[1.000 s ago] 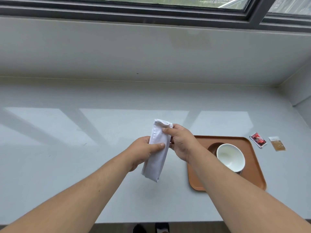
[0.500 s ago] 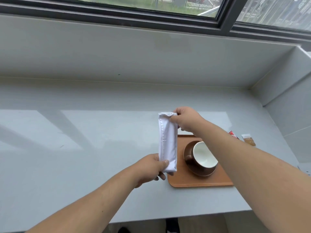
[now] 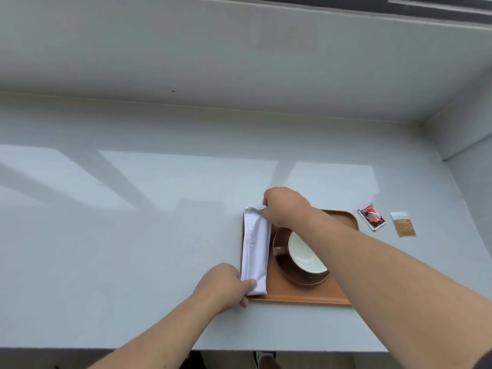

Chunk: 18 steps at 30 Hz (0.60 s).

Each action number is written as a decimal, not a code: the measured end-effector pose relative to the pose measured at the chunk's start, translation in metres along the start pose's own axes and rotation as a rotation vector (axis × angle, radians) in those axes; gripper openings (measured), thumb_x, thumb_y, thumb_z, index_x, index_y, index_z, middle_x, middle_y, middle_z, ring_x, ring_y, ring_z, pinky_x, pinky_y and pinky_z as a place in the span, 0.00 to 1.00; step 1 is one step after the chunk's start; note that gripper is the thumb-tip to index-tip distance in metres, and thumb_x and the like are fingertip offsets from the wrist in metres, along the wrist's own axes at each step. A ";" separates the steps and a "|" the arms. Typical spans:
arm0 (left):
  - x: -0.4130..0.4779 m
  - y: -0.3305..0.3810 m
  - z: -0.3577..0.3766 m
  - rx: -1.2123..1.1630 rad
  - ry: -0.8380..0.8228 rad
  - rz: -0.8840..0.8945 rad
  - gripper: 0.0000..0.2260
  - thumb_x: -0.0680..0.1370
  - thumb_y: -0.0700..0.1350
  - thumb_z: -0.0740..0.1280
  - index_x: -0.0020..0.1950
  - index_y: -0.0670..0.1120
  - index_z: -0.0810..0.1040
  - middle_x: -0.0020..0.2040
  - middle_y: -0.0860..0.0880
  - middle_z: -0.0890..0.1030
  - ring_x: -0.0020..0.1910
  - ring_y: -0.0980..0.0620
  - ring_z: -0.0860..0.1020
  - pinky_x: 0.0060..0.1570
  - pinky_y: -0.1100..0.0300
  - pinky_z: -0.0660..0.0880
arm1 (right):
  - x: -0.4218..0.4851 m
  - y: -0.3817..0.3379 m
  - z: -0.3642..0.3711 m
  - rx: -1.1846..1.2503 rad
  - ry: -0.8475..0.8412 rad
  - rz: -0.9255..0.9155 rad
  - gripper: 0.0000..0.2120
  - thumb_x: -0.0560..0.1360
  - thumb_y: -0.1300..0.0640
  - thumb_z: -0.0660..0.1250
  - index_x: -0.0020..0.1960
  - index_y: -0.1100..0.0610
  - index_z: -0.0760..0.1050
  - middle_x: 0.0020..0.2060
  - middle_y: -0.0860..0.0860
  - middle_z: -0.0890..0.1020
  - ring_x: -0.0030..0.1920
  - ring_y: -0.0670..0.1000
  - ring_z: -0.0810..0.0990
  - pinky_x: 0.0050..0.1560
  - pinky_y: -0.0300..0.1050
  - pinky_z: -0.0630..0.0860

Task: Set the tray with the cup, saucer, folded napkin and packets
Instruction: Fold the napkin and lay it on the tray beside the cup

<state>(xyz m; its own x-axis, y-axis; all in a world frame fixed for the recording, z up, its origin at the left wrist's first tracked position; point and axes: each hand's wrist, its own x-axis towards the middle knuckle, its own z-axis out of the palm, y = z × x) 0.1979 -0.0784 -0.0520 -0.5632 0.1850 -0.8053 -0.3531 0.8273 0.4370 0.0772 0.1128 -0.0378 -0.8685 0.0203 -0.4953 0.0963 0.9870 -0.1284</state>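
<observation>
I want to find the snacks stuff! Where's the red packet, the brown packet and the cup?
red packet [image 3: 372, 216], head view, middle of its printed face
brown packet [image 3: 404, 225], head view, its brown lower half
cup [image 3: 303, 250], head view, white inside

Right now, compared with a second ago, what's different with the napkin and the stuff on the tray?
The folded napkin has come down from mid-air and now lies along the left side of the tray, beside the saucer. The left hand has shifted to its near end, and the right hand holds its far end. The cup and both packets lie as before.
</observation>
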 end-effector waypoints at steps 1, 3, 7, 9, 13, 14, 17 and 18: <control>0.000 0.002 -0.001 0.061 0.019 -0.011 0.14 0.77 0.55 0.66 0.35 0.49 0.76 0.33 0.55 0.87 0.30 0.55 0.77 0.39 0.58 0.77 | 0.002 0.002 0.002 0.002 0.002 -0.010 0.08 0.78 0.54 0.64 0.50 0.57 0.79 0.46 0.52 0.82 0.48 0.56 0.82 0.43 0.47 0.76; -0.001 0.005 -0.003 0.174 0.049 -0.042 0.18 0.75 0.58 0.65 0.31 0.48 0.79 0.32 0.53 0.87 0.32 0.53 0.80 0.38 0.58 0.77 | 0.005 0.006 0.005 0.003 0.002 -0.033 0.10 0.79 0.50 0.64 0.51 0.56 0.79 0.48 0.51 0.82 0.49 0.56 0.81 0.43 0.47 0.76; 0.002 0.004 -0.003 0.205 0.007 -0.100 0.20 0.76 0.60 0.66 0.32 0.49 0.82 0.36 0.49 0.88 0.37 0.50 0.84 0.49 0.55 0.80 | 0.010 0.010 0.012 0.017 -0.015 -0.084 0.16 0.79 0.43 0.64 0.52 0.56 0.80 0.48 0.51 0.82 0.50 0.56 0.81 0.48 0.49 0.80; 0.005 0.002 -0.002 0.186 -0.009 -0.119 0.20 0.77 0.62 0.67 0.32 0.50 0.81 0.32 0.51 0.85 0.34 0.51 0.80 0.47 0.57 0.79 | 0.013 0.011 0.015 0.034 0.006 -0.101 0.17 0.78 0.43 0.64 0.52 0.56 0.80 0.48 0.51 0.82 0.50 0.56 0.81 0.44 0.48 0.77; 0.012 0.002 0.005 0.208 0.032 -0.153 0.23 0.73 0.66 0.68 0.30 0.49 0.79 0.31 0.51 0.82 0.32 0.51 0.79 0.39 0.57 0.75 | 0.018 0.012 0.019 0.006 0.046 -0.161 0.19 0.77 0.38 0.64 0.44 0.54 0.76 0.40 0.49 0.78 0.46 0.56 0.79 0.40 0.46 0.69; 0.013 0.002 0.006 0.228 0.046 -0.165 0.24 0.72 0.68 0.69 0.30 0.49 0.78 0.30 0.51 0.81 0.31 0.51 0.78 0.37 0.57 0.74 | 0.017 0.011 0.019 -0.031 0.060 -0.181 0.19 0.77 0.38 0.64 0.41 0.53 0.73 0.38 0.48 0.76 0.46 0.56 0.78 0.40 0.46 0.68; 0.015 0.001 0.009 0.274 0.121 -0.197 0.27 0.68 0.72 0.70 0.30 0.49 0.71 0.29 0.52 0.75 0.30 0.51 0.74 0.32 0.58 0.68 | 0.006 0.009 0.016 -0.209 0.236 -0.289 0.16 0.78 0.42 0.66 0.48 0.55 0.72 0.43 0.51 0.78 0.48 0.57 0.78 0.42 0.48 0.66; 0.015 0.001 0.010 0.277 0.150 -0.210 0.27 0.66 0.72 0.70 0.30 0.49 0.70 0.29 0.52 0.75 0.29 0.51 0.74 0.31 0.58 0.67 | -0.001 0.006 0.013 -0.244 0.319 -0.345 0.13 0.78 0.45 0.66 0.52 0.56 0.72 0.46 0.52 0.78 0.48 0.57 0.77 0.42 0.48 0.66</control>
<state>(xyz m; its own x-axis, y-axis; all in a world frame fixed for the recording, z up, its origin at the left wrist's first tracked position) 0.1962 -0.0697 -0.0674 -0.6109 -0.0665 -0.7889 -0.2685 0.9548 0.1274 0.0851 0.1164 -0.0496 -0.9382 -0.3021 -0.1690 -0.3041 0.9525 -0.0147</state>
